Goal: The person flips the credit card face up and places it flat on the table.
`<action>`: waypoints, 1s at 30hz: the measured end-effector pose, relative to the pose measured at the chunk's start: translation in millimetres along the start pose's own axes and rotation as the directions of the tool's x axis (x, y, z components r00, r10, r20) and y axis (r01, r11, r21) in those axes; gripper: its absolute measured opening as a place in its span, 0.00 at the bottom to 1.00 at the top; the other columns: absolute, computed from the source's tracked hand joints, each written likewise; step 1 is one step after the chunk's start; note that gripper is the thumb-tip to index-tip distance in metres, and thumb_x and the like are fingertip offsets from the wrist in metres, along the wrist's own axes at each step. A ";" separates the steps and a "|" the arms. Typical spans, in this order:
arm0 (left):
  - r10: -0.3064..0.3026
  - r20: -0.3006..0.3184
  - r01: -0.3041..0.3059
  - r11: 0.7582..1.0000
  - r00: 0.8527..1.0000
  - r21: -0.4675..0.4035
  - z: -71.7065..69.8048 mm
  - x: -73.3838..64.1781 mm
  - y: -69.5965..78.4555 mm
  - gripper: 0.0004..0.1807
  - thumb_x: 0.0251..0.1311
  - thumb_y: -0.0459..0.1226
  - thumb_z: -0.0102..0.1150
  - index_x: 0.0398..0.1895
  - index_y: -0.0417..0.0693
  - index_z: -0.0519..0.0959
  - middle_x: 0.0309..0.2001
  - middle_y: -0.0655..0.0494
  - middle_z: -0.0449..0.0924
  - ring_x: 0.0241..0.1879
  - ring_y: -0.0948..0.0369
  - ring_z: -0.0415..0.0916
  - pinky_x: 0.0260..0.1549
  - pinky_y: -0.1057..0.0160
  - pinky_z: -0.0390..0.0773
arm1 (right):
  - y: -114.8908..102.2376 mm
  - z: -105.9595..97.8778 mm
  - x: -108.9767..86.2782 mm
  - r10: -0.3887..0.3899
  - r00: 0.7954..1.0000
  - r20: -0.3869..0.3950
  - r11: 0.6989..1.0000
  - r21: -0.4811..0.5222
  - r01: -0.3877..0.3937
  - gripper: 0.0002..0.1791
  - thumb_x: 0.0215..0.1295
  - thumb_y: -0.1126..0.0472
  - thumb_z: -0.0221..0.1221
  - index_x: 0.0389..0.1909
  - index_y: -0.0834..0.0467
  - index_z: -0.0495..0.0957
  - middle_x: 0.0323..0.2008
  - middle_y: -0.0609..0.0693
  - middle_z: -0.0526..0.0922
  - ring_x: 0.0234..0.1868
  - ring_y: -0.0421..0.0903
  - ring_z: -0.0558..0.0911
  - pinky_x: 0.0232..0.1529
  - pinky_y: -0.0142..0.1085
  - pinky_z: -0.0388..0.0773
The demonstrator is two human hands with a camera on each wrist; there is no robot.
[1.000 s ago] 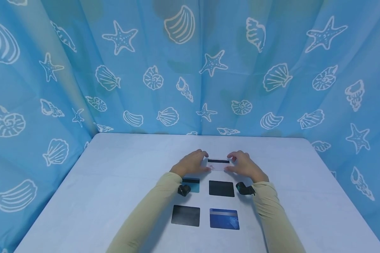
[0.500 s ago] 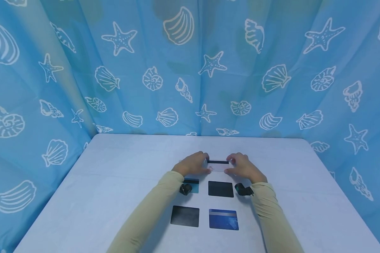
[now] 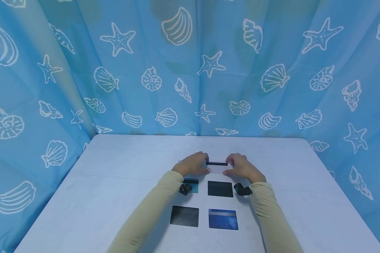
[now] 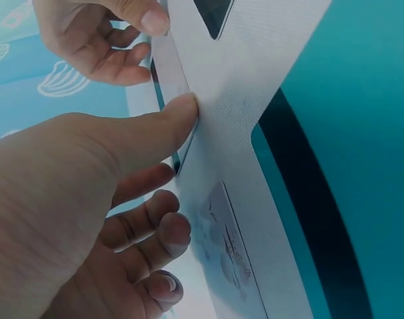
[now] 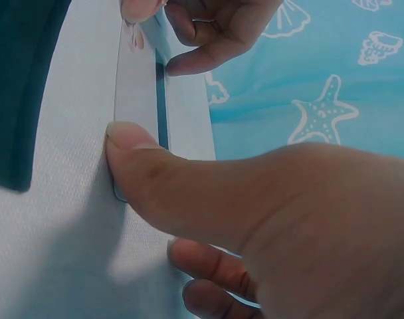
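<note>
A pale card with a black stripe (image 3: 216,168) lies at the far end of the group of cards, between both hands. My left hand (image 3: 193,164) pinches its left end, thumb on the near edge and a fingertip at the far edge. The right hand (image 3: 243,168) pinches its right end in the same way. In the left wrist view, the other fingers of the left hand hang curled over another pale printed card (image 4: 235,259), mostly hidden in the head view. Just nearer lie a teal card with a black stripe (image 3: 194,188), partly covered, and a black card (image 3: 220,189).
Closest to me lie a dark grey card (image 3: 184,216) and a blue card with a silver stripe (image 3: 223,219). A black wrist camera (image 3: 185,189) on the left wrist hangs over the teal card. A blue shell-print curtain (image 3: 177,70) rises behind the white table (image 3: 114,168).
The striped pale card has shifted slightly towards me, with both hands still gripping its ends. The other visible cards keep their places.
</note>
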State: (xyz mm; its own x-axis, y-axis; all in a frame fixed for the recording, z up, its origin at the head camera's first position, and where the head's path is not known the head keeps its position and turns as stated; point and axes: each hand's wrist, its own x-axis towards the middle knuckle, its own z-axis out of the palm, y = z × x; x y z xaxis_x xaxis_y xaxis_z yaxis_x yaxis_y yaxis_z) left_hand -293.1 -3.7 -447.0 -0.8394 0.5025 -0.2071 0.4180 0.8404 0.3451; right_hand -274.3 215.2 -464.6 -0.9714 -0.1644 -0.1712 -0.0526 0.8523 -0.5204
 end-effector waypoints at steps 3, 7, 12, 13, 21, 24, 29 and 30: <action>-0.002 0.002 0.002 1.000 1.000 0.007 -0.3 0.1 0.3 0.27 0.69 0.49 0.66 0.66 0.49 0.75 0.57 0.52 0.80 0.54 0.58 0.79 0.65 0.57 0.77 | 0.2 0.1 0.3 -0.005 1.000 -0.002 1.000 -0.001 0.005 0.26 0.59 0.56 0.75 0.54 0.60 0.78 0.47 0.57 0.79 0.49 0.53 0.74 0.52 0.48 0.79; 0.000 0.005 0.000 1.000 1.000 0.029 0.6 1.6 0.5 0.28 0.69 0.49 0.65 0.67 0.50 0.74 0.57 0.53 0.80 0.54 0.59 0.79 0.64 0.58 0.78 | 0.5 -0.4 0.1 -0.021 1.000 -0.007 1.000 -0.001 0.021 0.25 0.58 0.57 0.75 0.53 0.61 0.77 0.45 0.57 0.79 0.48 0.53 0.74 0.50 0.48 0.78; -0.001 -0.005 0.002 0.999 1.000 0.051 3.2 3.3 0.6 0.27 0.69 0.50 0.65 0.67 0.51 0.75 0.56 0.54 0.81 0.53 0.59 0.80 0.64 0.58 0.78 | -1.0 -1.5 -0.7 -0.022 1.000 -0.005 1.000 -0.003 0.022 0.28 0.58 0.57 0.75 0.56 0.61 0.77 0.45 0.57 0.80 0.48 0.53 0.74 0.49 0.47 0.78; -0.002 -0.009 0.002 0.999 1.000 0.053 3.6 3.2 0.7 0.28 0.68 0.50 0.66 0.67 0.51 0.75 0.56 0.55 0.81 0.53 0.59 0.80 0.64 0.58 0.78 | -1.4 -1.7 -0.8 -0.017 1.000 -0.002 1.000 -0.004 0.017 0.29 0.58 0.56 0.75 0.57 0.61 0.77 0.46 0.58 0.80 0.48 0.53 0.74 0.49 0.48 0.78; -0.006 -0.032 0.008 0.998 0.999 0.065 3.7 0.3 2.2 0.28 0.67 0.50 0.67 0.67 0.52 0.74 0.55 0.55 0.81 0.52 0.60 0.80 0.63 0.58 0.78 | -3.4 -2.4 -2.8 0.006 1.000 0.017 1.000 -0.031 -0.006 0.35 0.56 0.54 0.77 0.62 0.61 0.76 0.51 0.60 0.81 0.51 0.55 0.75 0.53 0.51 0.80; -0.009 -0.033 0.012 0.997 0.999 0.074 4.1 0.0 2.7 0.28 0.67 0.50 0.67 0.67 0.52 0.75 0.56 0.55 0.82 0.53 0.60 0.81 0.64 0.57 0.78 | -3.7 -2.8 -3.7 0.008 1.000 0.019 1.000 -0.030 -0.007 0.36 0.54 0.54 0.78 0.62 0.61 0.76 0.52 0.60 0.80 0.52 0.55 0.74 0.54 0.53 0.80; -0.001 -0.037 0.004 0.996 0.999 0.085 5.6 1.0 1.3 0.28 0.67 0.51 0.66 0.67 0.52 0.75 0.56 0.55 0.82 0.54 0.60 0.81 0.64 0.57 0.79 | -5.1 -5.3 -5.7 -0.001 1.000 0.021 1.000 -0.023 0.002 0.37 0.53 0.56 0.78 0.63 0.61 0.75 0.54 0.61 0.79 0.54 0.56 0.74 0.56 0.54 0.80; 0.002 -0.037 0.001 0.996 0.999 0.085 5.6 0.9 1.0 0.28 0.68 0.51 0.66 0.67 0.52 0.75 0.56 0.55 0.82 0.54 0.60 0.81 0.63 0.57 0.79 | -5.3 -5.7 -5.9 -0.003 1.000 0.022 1.000 -0.023 0.004 0.37 0.53 0.57 0.78 0.63 0.61 0.75 0.55 0.61 0.79 0.54 0.57 0.74 0.57 0.55 0.79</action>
State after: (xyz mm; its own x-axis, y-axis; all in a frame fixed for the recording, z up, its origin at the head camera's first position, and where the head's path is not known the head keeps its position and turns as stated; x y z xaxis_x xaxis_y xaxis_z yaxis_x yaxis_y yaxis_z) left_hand -291.5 -1.3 -452.0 -0.8510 0.4962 -0.1722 0.4450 0.8553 0.2654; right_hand -269.6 214.4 -456.1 -0.9658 -0.1782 -0.1883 -0.0613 0.8626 -0.5021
